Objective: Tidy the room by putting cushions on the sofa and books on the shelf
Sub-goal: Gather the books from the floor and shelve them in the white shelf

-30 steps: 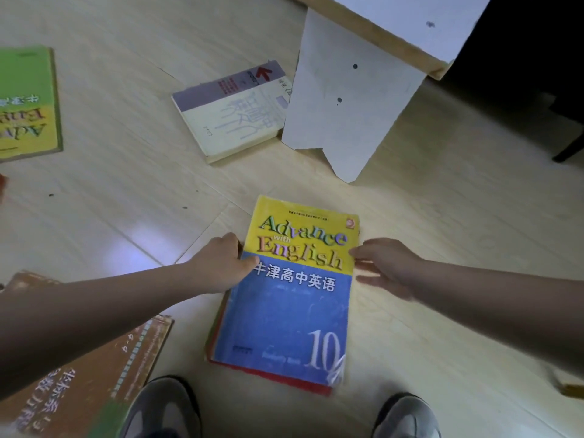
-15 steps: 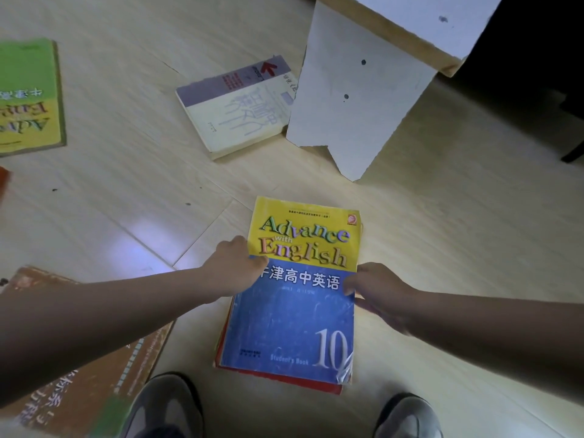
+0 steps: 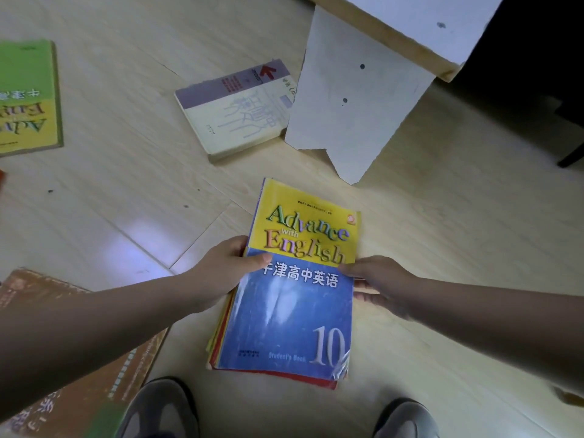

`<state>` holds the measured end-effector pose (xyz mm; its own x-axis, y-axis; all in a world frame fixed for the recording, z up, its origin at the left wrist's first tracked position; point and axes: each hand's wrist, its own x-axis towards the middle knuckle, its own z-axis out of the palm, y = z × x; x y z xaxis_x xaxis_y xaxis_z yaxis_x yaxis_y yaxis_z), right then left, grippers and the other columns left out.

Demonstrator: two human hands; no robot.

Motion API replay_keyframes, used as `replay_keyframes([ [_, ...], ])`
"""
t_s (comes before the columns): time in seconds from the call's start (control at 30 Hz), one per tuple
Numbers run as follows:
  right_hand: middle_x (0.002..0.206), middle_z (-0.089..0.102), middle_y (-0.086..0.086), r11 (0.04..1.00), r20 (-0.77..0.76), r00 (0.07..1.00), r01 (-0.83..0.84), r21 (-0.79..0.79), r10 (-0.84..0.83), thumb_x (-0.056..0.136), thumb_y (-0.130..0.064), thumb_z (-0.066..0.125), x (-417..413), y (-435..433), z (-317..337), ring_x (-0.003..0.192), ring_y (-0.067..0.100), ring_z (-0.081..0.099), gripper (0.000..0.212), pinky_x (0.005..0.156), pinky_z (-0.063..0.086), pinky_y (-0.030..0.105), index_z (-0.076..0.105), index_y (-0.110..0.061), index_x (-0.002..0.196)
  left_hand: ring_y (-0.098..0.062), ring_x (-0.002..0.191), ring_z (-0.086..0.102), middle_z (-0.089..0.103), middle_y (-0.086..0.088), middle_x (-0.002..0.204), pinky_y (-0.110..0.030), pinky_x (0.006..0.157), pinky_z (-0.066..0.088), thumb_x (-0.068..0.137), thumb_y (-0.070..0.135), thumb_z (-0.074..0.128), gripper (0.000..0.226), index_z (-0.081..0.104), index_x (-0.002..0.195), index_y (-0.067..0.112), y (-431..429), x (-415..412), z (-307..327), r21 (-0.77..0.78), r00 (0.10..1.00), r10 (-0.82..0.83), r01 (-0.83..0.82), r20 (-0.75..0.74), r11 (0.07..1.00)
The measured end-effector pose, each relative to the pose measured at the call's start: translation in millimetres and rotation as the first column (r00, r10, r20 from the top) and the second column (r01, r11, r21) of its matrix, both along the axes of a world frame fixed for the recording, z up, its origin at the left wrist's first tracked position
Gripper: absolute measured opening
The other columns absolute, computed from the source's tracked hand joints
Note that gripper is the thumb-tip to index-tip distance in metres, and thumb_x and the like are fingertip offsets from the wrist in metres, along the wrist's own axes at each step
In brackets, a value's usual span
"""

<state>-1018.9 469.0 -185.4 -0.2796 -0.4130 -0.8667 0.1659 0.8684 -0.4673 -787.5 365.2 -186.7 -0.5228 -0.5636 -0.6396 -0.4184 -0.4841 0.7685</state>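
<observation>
A small stack of books (image 3: pixel 290 314) with a yellow and blue "Advance with English 10" cover on top sits low over the wooden floor in front of me. My left hand (image 3: pixel 227 267) grips its left edge, thumb on the cover and fingers underneath. My right hand (image 3: pixel 376 282) holds the right edge the same way, thumb on top. A cream and purple book (image 3: pixel 234 118) lies on the floor further away, beside a white furniture leg. A green and yellow book (image 3: pixel 27 99) lies at the far left. A brown book (image 3: pixel 79 368) lies at the lower left, partly under my left arm.
A white furniture panel (image 3: pixel 350 105) with a wooden-edged top (image 3: pixel 410 42) stands just beyond the stack. Dark furniture (image 3: pixel 543 74) fills the upper right. My two grey shoes (image 3: pixel 161 409) are at the bottom edge. Bare floor (image 3: pixel 126 191) lies to the left.
Both hands closed on the stack's side edges, thumbs coming onto the cover. The stack's far end has tilted up off the floor and shifted slightly toward me.
</observation>
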Motion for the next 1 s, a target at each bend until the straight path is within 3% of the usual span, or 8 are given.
replay_keyframes([
  [0.13, 0.118, 0.066, 0.004, 0.978, 0.055, 0.989, 0.141, -0.152, -0.134, 0.082, -0.020, 0.075, 2, -8, -1, 0.103, 0.017, 0.065, 0.051, 0.073, 0.052, 0.031, 0.049, -0.012, 0.126, -0.017, 0.103, 0.067, 0.072, 0.003, 0.107, -0.031, 0.087, 0.051, 0.091, 0.014, 0.061, 0.021, 0.066, 0.109, 0.023, -6, -1, 18, -0.130, 0.984, -0.011, -0.012, -0.180, 0.991],
  [0.27, 0.110, 0.068, 0.004, 0.952, 0.173, 0.981, 0.130, -0.275, -0.084, 0.092, -0.014, 0.061, -1, -28, 19, 0.092, 0.015, 0.065, 0.032, 0.076, 0.053, 0.029, 0.058, -0.010, 0.124, -0.014, 0.095, 0.068, 0.073, 0.003, 0.104, -0.026, 0.077, 0.054, 0.089, 0.011, 0.061, 0.019, 0.065, 0.104, 0.022, -20, -5, 28, -0.183, 0.953, 0.057, -0.116, -0.297, 0.976],
  [0.37, 0.105, 0.069, 0.002, 0.904, -0.027, 1.000, -0.008, -0.428, -0.003, 0.094, -0.014, 0.059, -6, -42, 34, 0.082, 0.009, 0.067, 0.025, 0.068, 0.056, 0.022, 0.059, -0.010, 0.119, -0.017, 0.100, 0.067, 0.071, 0.003, 0.108, -0.037, 0.085, 0.050, 0.080, 0.023, 0.063, 0.023, 0.066, 0.103, 0.026, -29, -4, 27, -0.215, 0.929, 0.151, -0.232, -0.337, 0.949],
  [0.47, 0.109, 0.070, 0.004, 0.816, -0.271, 0.962, -0.129, -0.563, -0.034, 0.092, -0.016, 0.062, -7, -49, 41, 0.095, 0.018, 0.068, 0.020, 0.087, 0.056, 0.040, 0.062, -0.012, 0.112, -0.019, 0.107, 0.064, 0.069, 0.002, 0.114, -0.042, 0.090, 0.050, 0.078, 0.033, 0.067, 0.026, 0.064, 0.105, 0.030, -37, -6, 32, -0.312, 0.920, 0.159, -0.279, -0.359, 0.908],
  [0.57, 0.106, 0.071, -0.002, 0.704, -0.416, 0.902, -0.221, -0.675, -0.115, 0.093, -0.017, 0.062, -7, -52, 53, 0.100, 0.018, 0.067, 0.015, 0.086, 0.055, 0.039, 0.061, -0.025, 0.106, -0.020, 0.110, 0.062, 0.066, 0.001, 0.118, -0.048, 0.089, 0.052, 0.081, 0.037, 0.064, 0.035, 0.060, 0.114, 0.026, -44, -11, 42, -0.438, 0.925, 0.123, -0.284, -0.361, 0.853],
  [0.67, 0.100, 0.068, -0.014, 0.634, -0.481, 0.866, -0.296, -0.715, -0.139, 0.094, -0.015, 0.059, -4, -52, 61, 0.097, 0.011, 0.064, 0.021, 0.081, 0.051, 0.024, 0.057, -0.035, 0.102, -0.005, 0.100, 0.063, 0.067, 0.008, 0.110, -0.028, 0.078, 0.055, 0.083, 0.037, 0.059, 0.028, 0.058, 0.111, 0.031, -44, -16, 44, -0.522, 0.941, 0.104, -0.268, -0.321, 0.810],
  [0.83, 0.091, 0.064, -0.023, 0.685, -0.521, 0.847, -0.318, -0.655, -0.104, 0.096, -0.017, 0.057, -6, -44, 48, 0.076, -0.011, 0.056, 0.024, 0.064, 0.038, 0.005, 0.060, -0.013, 0.120, 0.014, 0.097, 0.054, 0.061, 0.035, 0.103, 0.000, 0.075, 0.039, 0.091, 0.037, 0.054, 0.018, 0.049, 0.107, 0.042, -40, -20, 41, -0.558, 0.974, 0.078, -0.187, -0.214, 0.808],
  [1.0, 0.121, 0.067, -0.003, 0.710, -0.310, 0.947, -0.166, -0.684, -0.077, 0.092, -0.012, 0.061, -10, -46, 44, 0.114, 0.014, 0.062, 0.036, 0.102, 0.047, 0.039, 0.053, -0.016, 0.127, 0.022, 0.099, 0.049, 0.056, 0.042, 0.101, 0.002, 0.074, 0.036, 0.094, 0.031, 0.056, 0.024, 0.042, 0.108, 0.044, -40, -26, 43, -0.537, 0.977, 0.045, -0.152, -0.207, 0.830],
])
